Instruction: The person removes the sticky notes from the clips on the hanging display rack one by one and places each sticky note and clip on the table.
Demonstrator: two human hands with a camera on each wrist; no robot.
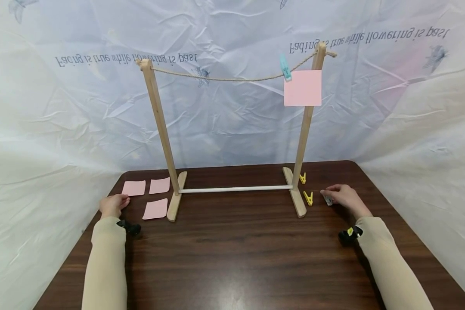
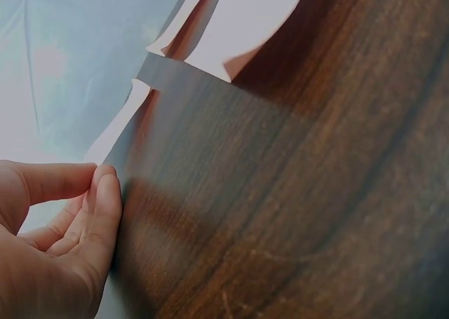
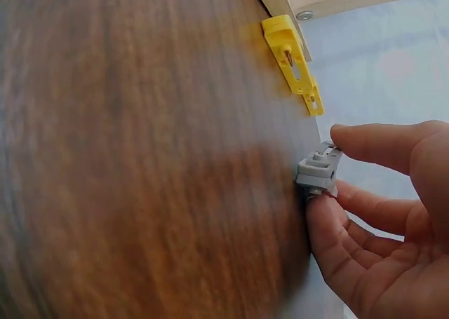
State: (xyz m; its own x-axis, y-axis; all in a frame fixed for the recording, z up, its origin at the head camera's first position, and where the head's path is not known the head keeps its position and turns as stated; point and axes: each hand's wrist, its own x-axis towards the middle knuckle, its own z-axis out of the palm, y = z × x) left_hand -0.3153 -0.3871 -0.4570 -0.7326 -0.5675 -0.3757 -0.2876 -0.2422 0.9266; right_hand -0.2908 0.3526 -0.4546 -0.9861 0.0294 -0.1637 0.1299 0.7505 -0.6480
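The step in hand looks like picking up a sheet with one hand and a clip with the other. The left hand (image 1: 113, 206) pinches the near left corner of a pink sheet (image 1: 134, 188) at the table's (image 1: 232, 245) far left, thumb and fingertip meeting on its edge. To do this well, the grip should be light and take only a sliver, so the paper neither creases nor drags over the table. The right hand (image 1: 345, 199) pinches a grey clip (image 3: 319, 170) between thumb and fingers, at the far right, just right of the nearer yellow clip (image 1: 308, 198). Thumb and finger would best sit on its two handle ends, so that one squeeze spreads it.

As the head view shows it, the sheet lies with its longer extent left to right. The grey clip's long axis slants, its far end a little left of its near end; which end is the mouth I cannot tell
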